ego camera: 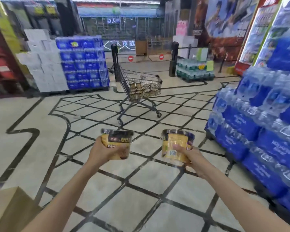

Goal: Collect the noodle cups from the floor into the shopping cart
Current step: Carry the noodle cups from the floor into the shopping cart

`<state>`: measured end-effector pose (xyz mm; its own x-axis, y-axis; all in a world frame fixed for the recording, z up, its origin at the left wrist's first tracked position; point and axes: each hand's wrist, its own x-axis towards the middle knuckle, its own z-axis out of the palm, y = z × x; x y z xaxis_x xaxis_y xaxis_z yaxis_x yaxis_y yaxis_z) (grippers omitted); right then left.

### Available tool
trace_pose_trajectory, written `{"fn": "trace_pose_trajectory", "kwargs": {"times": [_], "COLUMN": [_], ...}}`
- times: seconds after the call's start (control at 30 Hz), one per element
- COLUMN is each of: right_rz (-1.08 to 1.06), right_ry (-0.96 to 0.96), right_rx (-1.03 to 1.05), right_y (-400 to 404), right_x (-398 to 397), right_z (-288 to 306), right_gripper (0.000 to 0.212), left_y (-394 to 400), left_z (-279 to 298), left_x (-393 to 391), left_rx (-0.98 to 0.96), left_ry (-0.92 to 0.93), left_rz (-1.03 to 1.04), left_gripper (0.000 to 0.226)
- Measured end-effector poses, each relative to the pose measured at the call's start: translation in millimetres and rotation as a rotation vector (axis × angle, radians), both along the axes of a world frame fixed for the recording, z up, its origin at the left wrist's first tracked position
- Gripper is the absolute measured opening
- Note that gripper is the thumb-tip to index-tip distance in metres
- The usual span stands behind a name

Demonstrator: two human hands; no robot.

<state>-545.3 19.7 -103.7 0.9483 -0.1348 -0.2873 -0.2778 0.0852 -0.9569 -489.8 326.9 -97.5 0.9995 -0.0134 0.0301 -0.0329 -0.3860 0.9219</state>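
**aisle_lurker:** so both arms are stretched out low in the middle of the frame. The left hand [105,150] has its fingers curled round a yellow noodle cup [117,144] with a dark lid, held upright. The right hand [188,154] grips a second yellow noodle cup [175,147] the same way, tipped a little to the left. The two cups sit apart from each other, with bare floor [141,206] showing between them.

**cartwatcher:** can you read the labels?

**aisle_lurker:** not really. There's a dark band with pale characters on the left one and a small blue-white patch on the right one, but it's too blurry to make out. Same for the blue packs of bottled water [261,131] stacked down the right edge: white lettering on them, unreadable.

**cartwatcher:** where's the cart?

**aisle_lurker:** the shopping cart [140,88] stands in the centre of the frame, well apart from the hands, on pale tiles with dark diagonal lines. A bunch of cups [145,91] are already piled inside its wire basket. Behind it are two round red no-entry signs [130,58] on a gate, and a glowing sign with mirrored characters above. Another blue stack of water packs [84,64] sits upper left, and a cardboard box [8,210] pokes in at the lower left corner.
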Motion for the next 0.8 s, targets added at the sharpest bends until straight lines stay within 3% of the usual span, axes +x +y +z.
{"fn": "trace_pose_trajectory", "kwargs": {"times": [0.13, 0.27, 0.4, 0.5, 0.6, 0.73, 0.8], "right_rz": [-0.002, 0.027, 0.015, 0.026, 0.023, 0.010, -0.001], "right_ry": [0.000, -0.022, -0.071, -0.080, -0.102, -0.153, -0.177], "right_rx": [0.044, 0.036, 0.043, 0.024, 0.007, 0.009, 0.006], "right_y": [-21.0, -37.0, -53.7, -63.8, -74.9, -92.8, -105.9], "right_x": [102.9, 212.5, 322.2, 401.9, 474.5, 569.2, 620.7], "right_z": [-0.1, 1.0, 3.5, 19.6, 35.5, 49.4, 49.4], "right_gripper": [0.039, 0.034, 0.016, 0.028, 0.043, 0.042, 0.042], "left_y": [-7.6, -22.9, -32.2, -42.4, -51.7, -68.7, -81.8], "left_z": [-2.6, 2.6, 0.6, 12.5, 32.0, 48.5, 51.6], "left_x": [87.4, 186.0, 299.9, 386.2, 465.9, 563.8, 613.8], "left_rx": [-0.057, -0.074, -0.093, -0.093, -0.097, -0.139, -0.147], "left_ry": [0.029, 0.032, 0.027, 0.040, 0.029, 0.001, -0.019], "left_rz": [0.087, 0.116, 0.130, 0.110, 0.083, 0.092, 0.098], "left_gripper": [0.091, 0.048, 0.060, 0.059, 0.085, 0.098, 0.093]}}
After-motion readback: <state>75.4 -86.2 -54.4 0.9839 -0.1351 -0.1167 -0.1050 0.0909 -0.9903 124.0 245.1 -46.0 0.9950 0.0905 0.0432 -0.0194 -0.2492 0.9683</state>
